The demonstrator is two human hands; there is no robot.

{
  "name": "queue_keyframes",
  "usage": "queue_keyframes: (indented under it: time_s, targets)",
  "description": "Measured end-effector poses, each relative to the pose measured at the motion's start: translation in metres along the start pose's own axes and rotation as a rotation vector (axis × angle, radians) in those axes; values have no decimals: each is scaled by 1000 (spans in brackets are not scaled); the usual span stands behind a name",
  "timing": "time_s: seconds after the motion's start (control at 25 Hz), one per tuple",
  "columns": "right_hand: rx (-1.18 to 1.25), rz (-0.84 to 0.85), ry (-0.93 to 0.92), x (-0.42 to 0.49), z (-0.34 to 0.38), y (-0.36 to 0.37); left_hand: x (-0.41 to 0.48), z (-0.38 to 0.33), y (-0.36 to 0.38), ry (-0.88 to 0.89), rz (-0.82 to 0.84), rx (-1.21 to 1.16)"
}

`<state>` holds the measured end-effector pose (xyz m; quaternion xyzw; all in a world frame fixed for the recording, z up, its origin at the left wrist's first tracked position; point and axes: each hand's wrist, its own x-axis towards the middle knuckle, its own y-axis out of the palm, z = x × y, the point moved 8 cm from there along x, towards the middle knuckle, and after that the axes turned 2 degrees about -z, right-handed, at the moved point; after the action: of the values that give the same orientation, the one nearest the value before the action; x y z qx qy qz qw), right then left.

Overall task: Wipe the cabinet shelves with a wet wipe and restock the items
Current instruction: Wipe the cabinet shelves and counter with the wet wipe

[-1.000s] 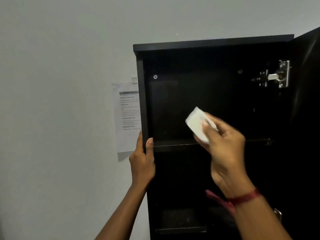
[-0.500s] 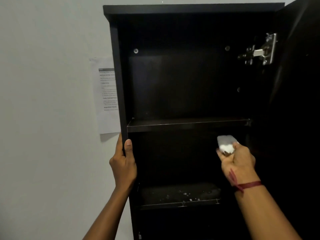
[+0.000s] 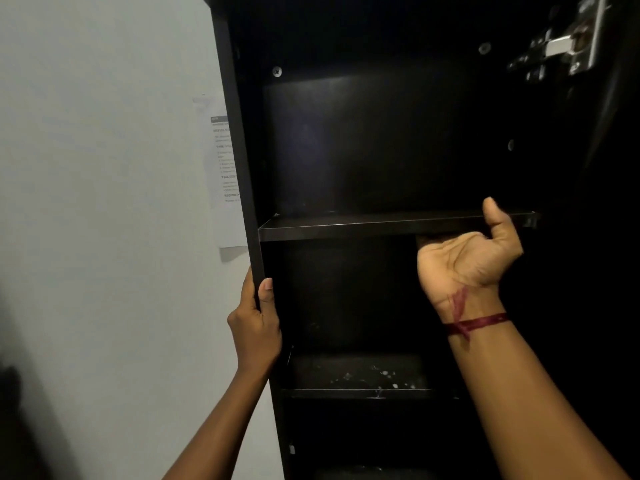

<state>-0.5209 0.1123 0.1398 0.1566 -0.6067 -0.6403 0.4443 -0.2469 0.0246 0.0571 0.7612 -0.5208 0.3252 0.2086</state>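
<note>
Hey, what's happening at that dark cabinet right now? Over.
Left hand grips cabinet side panel. Right hand at upper shelf, fingers hidden under it; wipe out of sight. White specks on lower shelf.

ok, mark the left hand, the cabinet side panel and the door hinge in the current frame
left hand [image 3: 256, 327]: head view, back of the hand.
cabinet side panel [image 3: 239, 161]: head view, front edge, above the left hand's grip.
door hinge [image 3: 561, 45]: head view, bright metal arm.

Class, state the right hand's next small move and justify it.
Probably sweep the right hand leftward under the upper shelf: its fingers are tucked beneath the shelf's right end, and the left hand grips the cabinet side.
</note>
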Motion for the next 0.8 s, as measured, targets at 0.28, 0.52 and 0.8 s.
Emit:
queue_keyframes:
  time_s: [0.28,0.52,0.8]
  targets:
    - [119,-4,10,-35,0,-16,1,4,-4,-7,-6,12]
    - [124,17,30,-22,-30,15,5,8,-5,-26,40,35]
    - [100,-35,249,-51,-49,4,3,7,-6,-48,65,45]
